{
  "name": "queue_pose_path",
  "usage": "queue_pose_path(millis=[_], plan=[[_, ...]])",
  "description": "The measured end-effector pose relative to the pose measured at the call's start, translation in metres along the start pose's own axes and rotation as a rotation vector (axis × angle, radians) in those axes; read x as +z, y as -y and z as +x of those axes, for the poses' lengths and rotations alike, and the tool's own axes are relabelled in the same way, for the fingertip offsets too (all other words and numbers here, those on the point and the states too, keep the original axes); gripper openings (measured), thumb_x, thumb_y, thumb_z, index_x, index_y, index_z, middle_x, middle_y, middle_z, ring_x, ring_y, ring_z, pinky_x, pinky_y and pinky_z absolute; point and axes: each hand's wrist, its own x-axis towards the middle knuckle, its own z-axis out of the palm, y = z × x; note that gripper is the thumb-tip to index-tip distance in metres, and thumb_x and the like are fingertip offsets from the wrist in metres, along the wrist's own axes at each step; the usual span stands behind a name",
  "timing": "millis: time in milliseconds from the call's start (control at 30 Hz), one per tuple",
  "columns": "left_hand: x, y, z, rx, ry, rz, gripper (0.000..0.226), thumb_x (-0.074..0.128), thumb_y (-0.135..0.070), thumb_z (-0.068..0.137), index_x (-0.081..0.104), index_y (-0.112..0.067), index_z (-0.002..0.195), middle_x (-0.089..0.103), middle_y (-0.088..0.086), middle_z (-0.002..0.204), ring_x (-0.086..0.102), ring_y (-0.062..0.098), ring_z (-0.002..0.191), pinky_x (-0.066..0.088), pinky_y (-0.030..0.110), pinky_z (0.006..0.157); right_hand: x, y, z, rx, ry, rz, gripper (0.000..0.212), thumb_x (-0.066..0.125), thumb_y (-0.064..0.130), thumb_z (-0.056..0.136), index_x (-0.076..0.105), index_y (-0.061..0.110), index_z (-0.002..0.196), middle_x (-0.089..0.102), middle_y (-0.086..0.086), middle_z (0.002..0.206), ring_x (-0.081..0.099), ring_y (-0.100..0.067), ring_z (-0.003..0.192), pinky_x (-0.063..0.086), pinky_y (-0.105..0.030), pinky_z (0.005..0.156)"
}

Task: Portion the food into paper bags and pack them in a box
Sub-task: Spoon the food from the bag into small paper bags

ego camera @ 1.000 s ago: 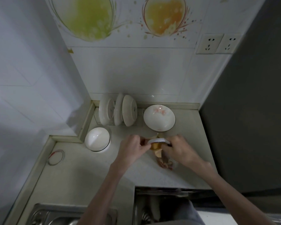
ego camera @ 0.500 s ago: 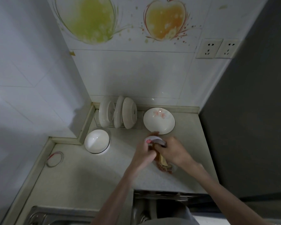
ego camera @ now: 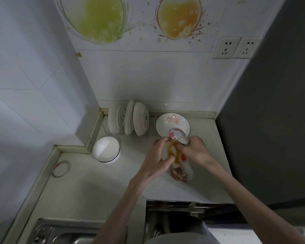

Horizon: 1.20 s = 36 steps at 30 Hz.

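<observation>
A small bag [ego camera: 182, 170] lies on the counter [ego camera: 99, 187] in the head view, with reddish-brown food showing at its near end. My left hand [ego camera: 158, 156] grips the bag's mouth and holds it up. My right hand [ego camera: 196, 150] holds a small white bowl with a pink pattern [ego camera: 176, 137], tipped on edge right over that mouth. Yellow-orange pieces show between my fingers at the opening. No box is in view.
Just behind the hands stands a flowered plate [ego camera: 173, 120]. Left of it, a rack holds upright white plates [ego camera: 128, 120]. A white bowl [ego camera: 106, 149] and a rubber ring [ego camera: 61, 168] lie further left. Sink [ego camera: 60, 233] at the near edge, dark cabinet [ego camera: 271, 120] on the right.
My left hand moved right onto the bag's mouth. The small bowl went from level to tipped on edge over the bag, and both hands shifted slightly toward the flowered plate.
</observation>
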Motion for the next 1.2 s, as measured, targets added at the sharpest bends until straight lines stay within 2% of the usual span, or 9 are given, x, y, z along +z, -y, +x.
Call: queue_pose_path(millis=[133,233,400,500,633,733,900,1067,1200], plan=[[0.012,0.008,-0.006,0.055,0.066,0.016,0.079,0.080,-0.048,0.070,0.024,-0.060,0.125,0.029,-0.052,0.117,0.028,-0.013,0.124,0.026,-0.002,0.094,-0.003,-0.001,-0.002,0.006,-0.006,-0.014,0.030,0.063,0.021,0.082,0.056,0.017,0.053,0.055,0.002,0.053,0.052,-0.005,0.045,0.036,-0.013,0.038],[0.025,0.016,-0.011,0.154,-0.024,0.179,0.104,0.085,-0.054,0.059,0.024,-0.029,0.139,0.035,-0.019,0.130,0.038,0.005,0.122,0.035,0.014,0.101,0.002,-0.004,-0.004,-0.003,0.032,-0.010,0.031,0.060,0.017,0.083,0.053,0.022,0.053,0.054,0.009,0.048,0.052,-0.003,0.048,0.037,-0.013,0.041],[0.030,0.024,-0.005,0.049,-0.259,-0.006,0.051,0.071,-0.036,0.070,0.049,-0.030,0.116,0.060,-0.013,0.106,0.059,0.001,0.096,0.050,0.015,0.077,0.006,-0.007,-0.002,0.021,0.167,0.067,0.030,0.069,0.033,0.080,0.058,0.022,0.054,0.055,0.013,0.038,0.052,-0.002,0.039,0.033,-0.009,0.035],[0.026,0.040,0.003,-0.158,-0.343,-0.170,0.037,0.071,-0.012,0.076,0.056,-0.040,0.095,0.065,-0.014,0.087,0.063,-0.005,0.079,0.048,0.007,0.064,-0.007,-0.025,0.011,0.104,0.052,0.062,0.027,0.071,0.037,0.077,0.059,0.019,0.060,0.055,0.009,0.051,0.049,-0.006,0.046,0.033,-0.016,0.040],[0.033,0.062,0.013,-0.380,-0.367,-0.157,0.016,0.067,-0.018,0.083,0.059,-0.028,0.074,0.061,-0.013,0.063,0.057,-0.005,0.055,0.039,0.003,0.047,-0.014,-0.057,0.024,0.173,-0.051,-0.077,0.023,0.066,0.021,0.081,0.054,0.012,0.063,0.053,0.000,0.061,0.047,-0.009,0.049,0.031,-0.020,0.040],[0.046,0.076,0.020,-0.467,-0.312,-0.118,0.016,0.067,-0.023,0.083,0.059,-0.024,0.069,0.056,-0.014,0.054,0.054,0.003,0.056,0.039,0.009,0.046,-0.003,-0.074,0.027,0.188,0.032,-0.156,0.019,0.068,0.021,0.083,0.055,0.010,0.074,0.057,-0.005,0.074,0.048,-0.005,0.052,0.031,-0.013,0.037],[0.063,0.072,0.034,-0.586,-0.221,-0.069,0.042,0.075,-0.037,0.073,0.053,-0.029,0.108,0.055,-0.013,0.089,0.054,0.009,0.083,0.042,0.024,0.068,0.016,-0.078,0.028,0.196,0.063,-0.109,0.028,0.076,0.034,0.076,0.064,0.009,0.080,0.063,-0.005,0.073,0.055,-0.011,0.058,0.037,-0.015,0.042],[0.075,0.064,0.047,-0.636,-0.036,-0.020,0.014,0.068,-0.034,0.079,0.065,-0.022,0.083,0.065,-0.005,0.079,0.057,0.005,0.068,0.041,0.018,0.055,0.023,-0.081,0.031,0.173,0.055,-0.214,0.028,0.078,0.030,0.074,0.066,0.005,0.078,0.064,-0.007,0.075,0.060,-0.015,0.062,0.041,-0.019,0.045],[0.079,0.053,0.050,-0.727,-0.078,-0.077,0.028,0.075,-0.047,0.075,0.060,-0.025,0.066,0.060,-0.010,0.062,0.055,0.002,0.054,0.036,0.015,0.041,0.026,-0.082,0.033,0.174,0.084,-0.275,0.017,0.073,0.013,0.073,0.069,-0.001,0.082,0.069,-0.014,0.080,0.067,-0.024,0.074,0.052,-0.030,0.060]])
